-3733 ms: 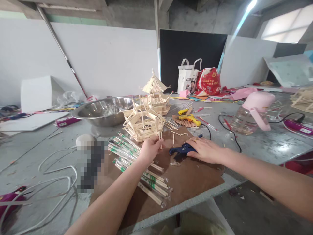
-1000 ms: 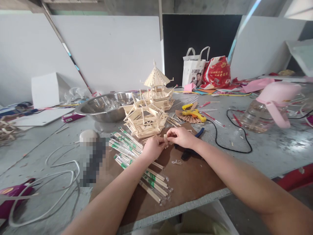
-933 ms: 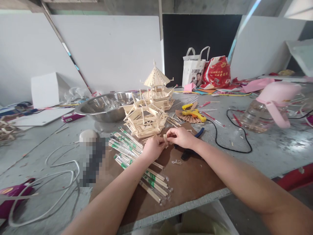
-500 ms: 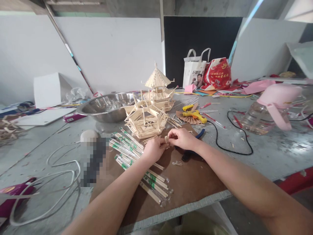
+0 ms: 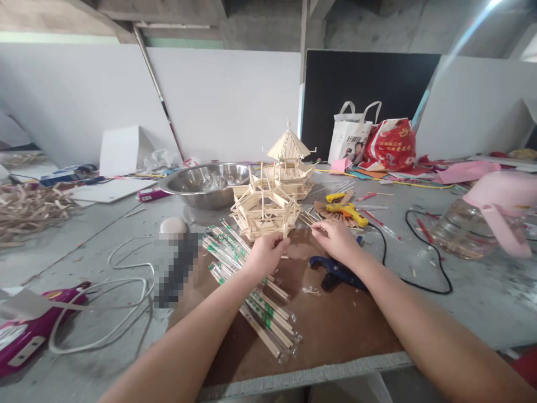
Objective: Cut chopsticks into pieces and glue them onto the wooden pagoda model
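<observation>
My left hand (image 5: 265, 255) is closed in a pinch on a few short wooden sticks (image 5: 286, 230), held upright against the front edge of a hexagonal stick model (image 5: 265, 206). My right hand (image 5: 337, 239) hovers just right of it, fingers curled together over loose sticks (image 5: 310, 219) on the table; what they hold, if anything, is hidden. A blue cutter (image 5: 335, 270) lies under my right wrist on a brown board (image 5: 335, 324). Wrapped chopsticks (image 5: 251, 288) lie fanned out under my left forearm. A finished stick pagoda (image 5: 289, 165) stands behind the model.
A steel bowl (image 5: 205, 182) sits behind the model, a yellow glue gun (image 5: 346, 210) with a black cable (image 5: 419, 257) to the right, and a pink-lidded jug (image 5: 486, 215) further right. Left are a white cable (image 5: 121, 291), a purple device (image 5: 25, 336) and stick scraps (image 5: 29, 204). Two bags (image 5: 373, 143) stand at the back.
My hands, joined on the short sticks half a second ago, have parted. The right hand moved right toward the loose sticks; the left keeps the sticks by the model. The view shifted left.
</observation>
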`<state>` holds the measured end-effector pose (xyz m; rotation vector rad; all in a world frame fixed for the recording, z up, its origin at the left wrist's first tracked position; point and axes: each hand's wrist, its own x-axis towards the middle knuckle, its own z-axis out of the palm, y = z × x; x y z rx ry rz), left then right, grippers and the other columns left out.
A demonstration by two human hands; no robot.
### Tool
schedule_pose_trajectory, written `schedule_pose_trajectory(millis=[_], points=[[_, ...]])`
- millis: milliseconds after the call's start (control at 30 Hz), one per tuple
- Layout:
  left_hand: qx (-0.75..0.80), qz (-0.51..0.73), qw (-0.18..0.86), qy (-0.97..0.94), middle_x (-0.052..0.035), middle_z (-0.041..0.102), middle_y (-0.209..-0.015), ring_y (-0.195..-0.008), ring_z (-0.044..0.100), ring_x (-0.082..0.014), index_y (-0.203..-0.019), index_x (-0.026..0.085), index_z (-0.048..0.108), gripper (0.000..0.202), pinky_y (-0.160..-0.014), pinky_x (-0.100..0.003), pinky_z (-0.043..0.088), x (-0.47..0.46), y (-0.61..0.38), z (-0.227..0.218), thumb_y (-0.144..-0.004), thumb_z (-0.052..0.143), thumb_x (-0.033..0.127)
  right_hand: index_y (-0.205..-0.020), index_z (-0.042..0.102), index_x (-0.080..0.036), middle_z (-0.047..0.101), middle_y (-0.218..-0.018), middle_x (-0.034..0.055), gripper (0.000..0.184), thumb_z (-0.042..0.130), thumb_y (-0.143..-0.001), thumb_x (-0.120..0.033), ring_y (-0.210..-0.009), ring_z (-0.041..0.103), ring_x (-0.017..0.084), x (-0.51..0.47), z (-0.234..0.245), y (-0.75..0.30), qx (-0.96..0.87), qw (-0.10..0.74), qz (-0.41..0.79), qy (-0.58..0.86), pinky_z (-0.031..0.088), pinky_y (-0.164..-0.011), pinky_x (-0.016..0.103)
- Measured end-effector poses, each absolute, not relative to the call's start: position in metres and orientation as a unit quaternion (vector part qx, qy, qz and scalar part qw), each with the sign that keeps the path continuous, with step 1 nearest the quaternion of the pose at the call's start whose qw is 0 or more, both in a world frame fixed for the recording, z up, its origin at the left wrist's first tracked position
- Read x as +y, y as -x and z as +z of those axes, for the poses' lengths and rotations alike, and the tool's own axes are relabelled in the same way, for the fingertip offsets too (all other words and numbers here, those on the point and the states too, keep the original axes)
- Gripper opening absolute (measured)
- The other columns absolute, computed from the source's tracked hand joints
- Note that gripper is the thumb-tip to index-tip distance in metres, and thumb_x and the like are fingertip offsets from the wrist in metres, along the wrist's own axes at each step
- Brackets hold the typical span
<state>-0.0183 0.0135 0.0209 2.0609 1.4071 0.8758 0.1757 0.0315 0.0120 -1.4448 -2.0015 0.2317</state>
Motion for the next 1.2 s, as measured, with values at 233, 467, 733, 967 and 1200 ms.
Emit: schedule_pose_trajectory(millis=[233, 467, 733, 967, 1200], points=[[0.476, 0.318, 0.314, -0.758, 0.0047, 0.039, -0.048, -0.047, 0.036, -0.0084, -0.054, 0.017, 0.044, 0.030, -0.046, -0.020, 0.027, 0.008, 0.015, 0.021, -0.075, 0.041, 0.039, -0.096, 0.056, -0.017, 0.064, -0.076, 0.0015, 0.029, 0.042, -0.080, -0.037, -0.060, 0.057, 0.011, 0.013, 0.010, -0.152, -0.761, 0.370, 0.248, 0.472, 0.043, -0.053, 0.021], [0.459, 0.277, 0.311, -0.785, 0.0042, 0.037, -0.049, -0.048, 0.034, -0.0079, -0.053, 0.016, 0.044, 0.036, -0.044, -0.020, 0.025, 0.003, 0.013, 0.020, -0.076, 0.040, 0.043, -0.069, 0.054, -0.017, 0.049, -0.054, -0.0058, 0.020, 0.055, -0.071, -0.037, -0.039, 0.040, 0.004, 0.010, 0.011, -0.147, -0.623, 0.443, 0.493, 0.416, 0.033, -0.040, 0.018], [0.476, 0.298, 0.336, -0.756, 0.0043, 0.045, -0.051, -0.044, 0.039, -0.0079, -0.063, 0.017, 0.046, 0.022, -0.042, -0.019, 0.029, 0.002, 0.015, 0.022, -0.076, 0.042, 0.035, -0.068, 0.053, -0.016, 0.057, -0.059, -0.0024, 0.022, 0.055, -0.070, -0.038, -0.039, 0.045, 0.005, 0.016, 0.008, -0.146, -0.574, 0.474, 0.520, 0.419, 0.035, -0.039, 0.019], [0.495, 0.352, 0.403, -0.684, 0.0061, 0.046, -0.055, -0.038, 0.038, -0.0069, -0.084, 0.019, 0.045, 0.020, -0.039, -0.019, 0.030, -0.001, 0.010, 0.018, -0.078, 0.035, 0.036, -0.069, 0.052, -0.016, 0.060, -0.059, -0.0009, 0.022, 0.054, -0.068, -0.038, -0.040, 0.049, 0.008, 0.014, 0.007, -0.143, -0.544, 0.480, 0.551, 0.412, 0.038, -0.041, 0.021], [0.538, 0.403, 0.293, -0.680, 0.0072, 0.037, -0.049, -0.044, 0.036, -0.0088, -0.085, 0.018, 0.051, 0.024, -0.047, -0.021, 0.031, 0.008, 0.028, 0.045, -0.076, 0.038, 0.036, -0.073, 0.049, -0.018, 0.060, -0.064, -0.0012, 0.021, 0.050, -0.069, -0.039, -0.042, 0.049, 0.008, 0.017, 0.012, -0.152, -0.549, 0.493, 0.521, 0.430, 0.040, -0.044, 0.023]])
